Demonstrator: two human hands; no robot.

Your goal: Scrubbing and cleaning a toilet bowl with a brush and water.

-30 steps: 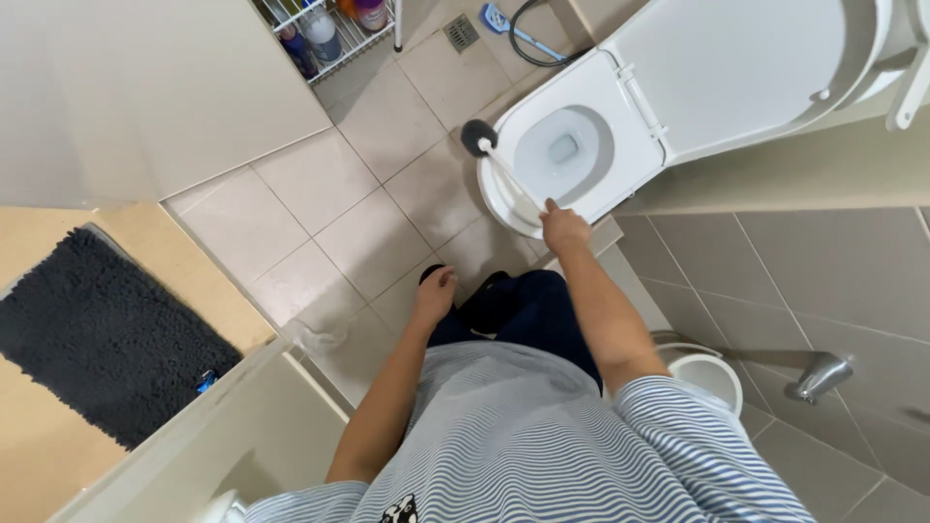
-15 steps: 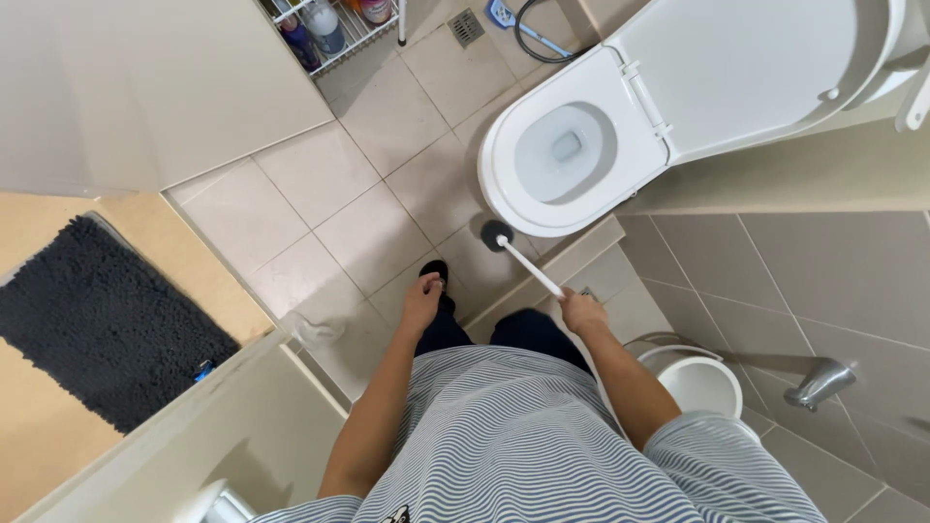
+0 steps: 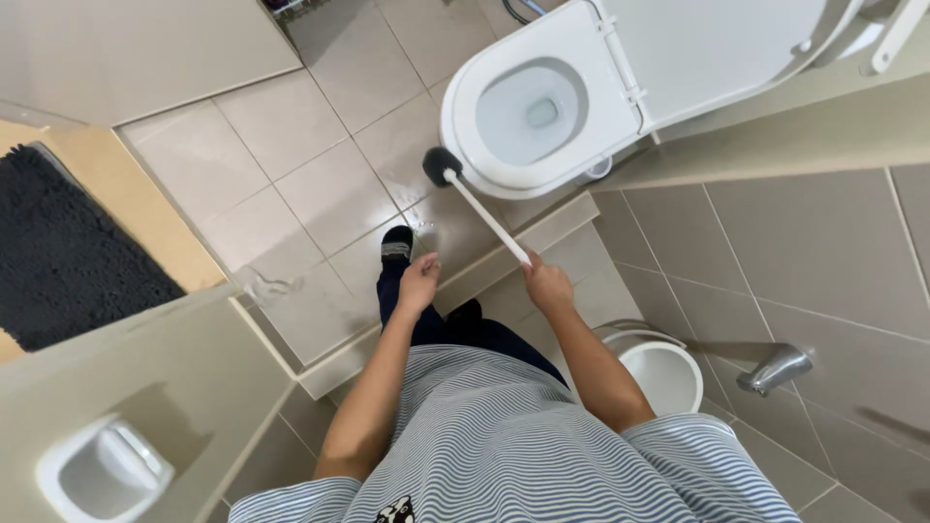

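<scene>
The white toilet (image 3: 542,107) stands open, its lid raised, above the tiled floor (image 3: 291,174), with a white bucket (image 3: 664,373) near the person's right side. The right hand (image 3: 548,288) has its fingers wrapped around the white handle of the toilet brush (image 3: 480,210), whose black head hangs over the floor just beside the bowl's rim. The left hand (image 3: 418,284) holds nothing, fingers loosely together, above the left leg.

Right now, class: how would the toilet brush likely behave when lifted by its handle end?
The toilet brush probably stays stiff: its thin white handle runs straight from the right hand. It seems light, since one hand carries it. The dark head may droop slightly and drip.
</scene>
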